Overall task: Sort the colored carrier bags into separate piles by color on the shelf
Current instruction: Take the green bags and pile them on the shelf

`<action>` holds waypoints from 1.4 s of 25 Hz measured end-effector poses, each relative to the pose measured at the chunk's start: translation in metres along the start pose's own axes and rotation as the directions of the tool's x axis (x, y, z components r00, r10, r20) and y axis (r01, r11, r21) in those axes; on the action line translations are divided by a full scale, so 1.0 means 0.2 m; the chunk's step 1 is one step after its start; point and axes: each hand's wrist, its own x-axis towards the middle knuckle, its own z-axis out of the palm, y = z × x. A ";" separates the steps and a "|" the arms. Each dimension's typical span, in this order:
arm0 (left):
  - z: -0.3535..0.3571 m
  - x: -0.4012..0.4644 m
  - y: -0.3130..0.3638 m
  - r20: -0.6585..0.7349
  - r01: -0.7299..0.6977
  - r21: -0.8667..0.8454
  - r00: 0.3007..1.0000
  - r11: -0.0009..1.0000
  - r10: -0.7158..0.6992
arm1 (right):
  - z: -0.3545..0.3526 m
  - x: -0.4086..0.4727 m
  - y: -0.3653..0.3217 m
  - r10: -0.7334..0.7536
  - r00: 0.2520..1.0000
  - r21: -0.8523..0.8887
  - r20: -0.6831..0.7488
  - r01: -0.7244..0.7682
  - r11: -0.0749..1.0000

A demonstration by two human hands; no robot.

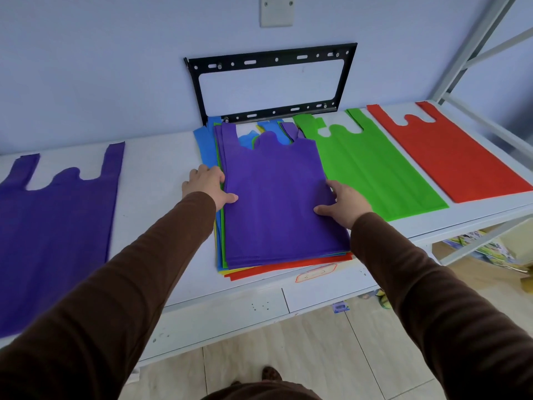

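Observation:
A mixed stack of carrier bags lies in the middle of the white shelf, showing blue, yellow, green and red edges. A purple bag is on top of it. My left hand grips the purple bag's left edge, thumb on top. My right hand pinches its right edge, thumb on the fabric. A separate purple bag lies flat at the far left. A green bag lies right of the stack, and a red bag lies beyond it at the far right.
A black metal bracket leans against the wall behind the stack. A grey plate is fixed on the wall above. The shelf's metal uprights rise at the right. An orange-edged label sits near the front edge. Clutter lies on the floor below right.

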 end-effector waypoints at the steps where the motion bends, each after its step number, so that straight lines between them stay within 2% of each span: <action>1: 0.00 0.00 0.00 -0.001 -0.010 -0.014 1.000 1.000 0.010 | 0.00 0.00 0.00 -0.001 1.000 -0.003 -0.003 0.001 1.000; 3: 0.01 -0.01 0.00 0.055 -0.011 -0.186 0.998 0.982 0.022 | 0.00 0.00 0.00 -0.003 1.000 -0.010 -0.009 0.002 1.000; 6: 0.00 -0.04 0.03 0.202 0.049 -0.571 0.976 0.820 0.082 | -0.01 -0.01 0.00 -0.014 1.000 -0.011 -0.002 0.014 1.000; 7: -0.01 -0.05 0.05 0.271 0.118 -0.675 0.958 0.728 0.096 | -0.02 -0.02 0.00 -0.014 1.000 0.003 0.000 0.014 1.000; 9: -0.04 -0.07 0.10 0.383 0.297 -0.827 0.919 0.478 0.091 | -0.05 -0.03 0.01 0.005 1.000 0.042 -0.028 -0.003 0.999; 12: -0.06 -0.04 0.11 0.433 0.419 -0.897 0.898 0.141 0.080 | -0.11 -0.06 0.04 0.079 0.990 0.055 -0.119 -0.073 0.996; 14: -0.08 -0.02 0.08 0.470 0.468 -0.883 0.874 0.044 0.123 | -0.16 -0.10 0.03 0.149 0.988 0.217 -0.041 -0.137 0.966; 15: -0.09 -0.02 0.07 0.482 0.482 -0.875 0.866 0.035 0.133 | -0.18 -0.11 0.02 0.192 0.979 0.379 0.066 -0.203 0.903; 16: -0.09 -0.02 0.06 0.495 0.495 -0.868 0.858 0.037 0.141 | -0.19 -0.13 -0.01 0.203 0.957 0.564 0.209 -0.287 0.774; 17: -0.10 -0.03 0.05 0.504 0.502 -0.863 0.851 0.055 0.148 | -0.20 -0.16 -0.03 0.162 0.930 0.713 0.330 -0.358 0.602; 18: -0.09 -0.05 0.05 0.512 0.504 -0.859 0.845 0.092 0.152 | -0.19 -0.16 -0.05 0.101 0.914 0.804 0.392 -0.394 0.445; 19: -0.09 -0.06 0.04 0.512 0.496 -0.857 0.849 0.137 0.130 | -0.17 -0.16 -0.05 0.040 0.914 0.848 0.403 -0.389 0.360; 20: -0.08 -0.07 0.04 0.500 0.479 -0.859 0.861 0.182 0.090 | -0.15 -0.15 -0.05 -0.008 0.920 0.856 0.391 -0.361 0.370; 22: -0.06 -0.06 0.02 0.436 0.409 -0.873 0.899 0.265 0.050 | -0.10 -0.12 -0.05 -0.074 0.932 0.823 0.354 -0.274 0.497; 24: -0.07 -0.05 0.03 0.423 0.369 -0.875 0.898 0.312 0.123 | -0.09 -0.12 -0.03 -0.127 0.929 0.812 0.348 -0.231 0.535; 28: -0.07 0.00 0.09 0.438 0.338 -0.818 0.890 0.466 0.125 | -0.11 -0.14 -0.03 -0.178 0.902 0.825 0.394 -0.262 0.501; 32: -0.28 0.10 0.02 0.290 0.131 -0.735 0.948 0.665 0.134 | -0.19 -0.12 -0.25 -0.233 0.931 0.851 0.281 -0.129 0.510; 33: -0.40 0.12 -0.03 0.242 0.096 -0.726 0.963 0.681 0.123 | -0.22 -0.12 -0.36 -0.259 0.936 0.870 0.239 -0.087 0.486; 35: -0.70 0.13 -0.17 0.137 0.029 -0.743 0.984 0.669 0.110 | -0.27 -0.13 -0.63 -0.333 0.931 0.929 0.150 -0.019 0.368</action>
